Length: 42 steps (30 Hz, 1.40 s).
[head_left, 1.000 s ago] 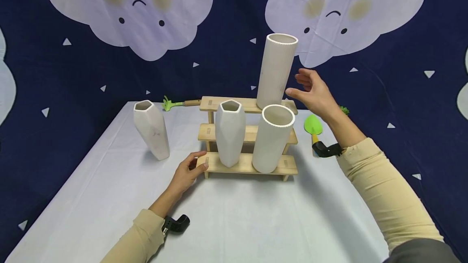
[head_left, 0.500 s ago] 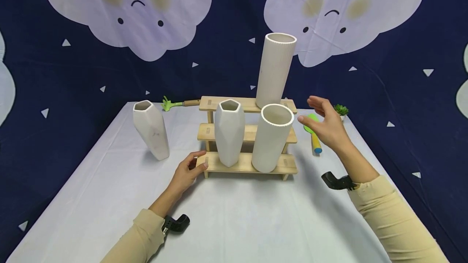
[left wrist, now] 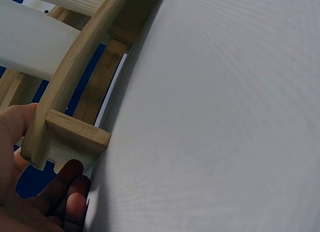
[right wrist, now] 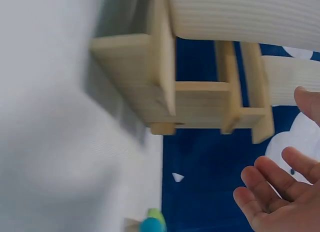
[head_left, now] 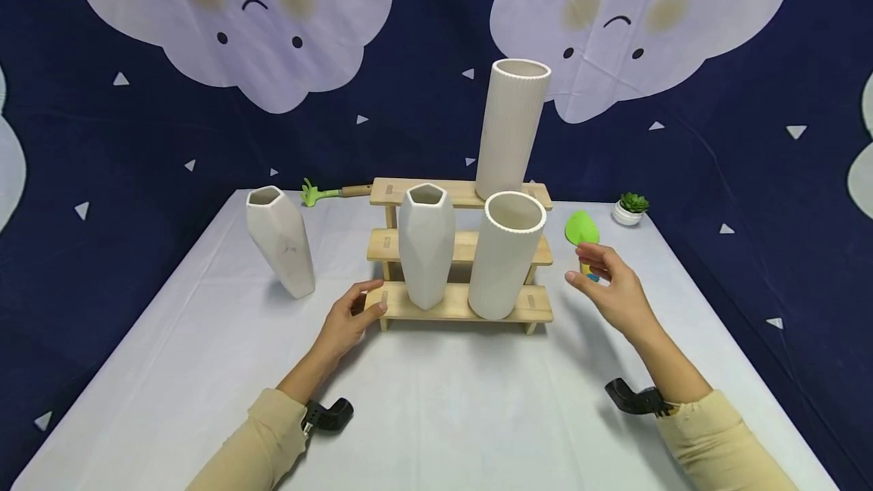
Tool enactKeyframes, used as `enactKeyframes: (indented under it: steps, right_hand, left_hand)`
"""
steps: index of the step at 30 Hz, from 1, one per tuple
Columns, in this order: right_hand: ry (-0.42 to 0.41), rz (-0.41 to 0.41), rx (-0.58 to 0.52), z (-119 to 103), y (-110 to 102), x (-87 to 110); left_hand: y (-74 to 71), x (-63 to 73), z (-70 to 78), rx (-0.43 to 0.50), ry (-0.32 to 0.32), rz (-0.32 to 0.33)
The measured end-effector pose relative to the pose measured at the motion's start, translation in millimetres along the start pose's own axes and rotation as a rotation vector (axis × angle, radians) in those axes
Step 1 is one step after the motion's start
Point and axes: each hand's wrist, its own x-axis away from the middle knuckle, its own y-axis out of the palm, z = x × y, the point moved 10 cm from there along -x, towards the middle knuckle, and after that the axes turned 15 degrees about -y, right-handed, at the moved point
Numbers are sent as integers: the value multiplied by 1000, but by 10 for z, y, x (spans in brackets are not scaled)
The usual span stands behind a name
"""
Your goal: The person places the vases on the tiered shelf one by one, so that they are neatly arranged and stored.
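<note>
A three-tier wooden shelf stand (head_left: 387,242) stands mid-table in the head view. My left hand (head_left: 344,324) grips the left end of its lowest step, thumb (left wrist: 19,118) on the plank and other fingers by its underside. A tall ribbed white vase (head_left: 513,131) is on the top tier, towards the right. The bottom step carries a faceted white vase (head_left: 427,248) and another ribbed vase (head_left: 506,267). To the right of the stand my right hand (head_left: 617,298) hovers with relaxed, parted fingers, holding nothing. It partly covers the handle of a green toy shovel (head_left: 582,226).
Another faceted white vase (head_left: 283,241) stands on the white-covered table (head_left: 443,408), left of the stand. Behind lie a green hand rake (head_left: 320,193) and, at back right, a small potted succulent (head_left: 630,207). A dark blue cloud-print curtain (head_left: 436,127) hangs behind.
My right hand has moved down and away from beside the top-tier vase, bringing the potted succulent into sight. The left hand has stayed at the step's end, and the vases have not moved.
</note>
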Motion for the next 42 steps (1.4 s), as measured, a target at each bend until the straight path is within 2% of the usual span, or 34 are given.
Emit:
enactKeyframes:
  steps: [9, 18, 20, 24, 27, 42]
  right_hand:
    - [57, -42, -25, 230, 251, 204]
    - [64, -87, -86, 288, 445, 252]
    - [69, -103, -97, 299, 490, 261]
    - [77, -126, -107, 334, 577, 281]
    - [78, -129, -110, 351, 621, 293]
    - [74, -144, -134, 369, 738, 307]
  left_hand:
    - [-4, 3, 3, -6, -4, -1]
    - [-7, 0, 5, -9, -5, 0]
    - [-8, 56, 63, -12, -12, -3]
    - [-8, 58, 67, -12, -8, -3]
    - [-10, 6, 12, -11, 3, 3]
    - [-14, 14, 7, -8, -4, 1]
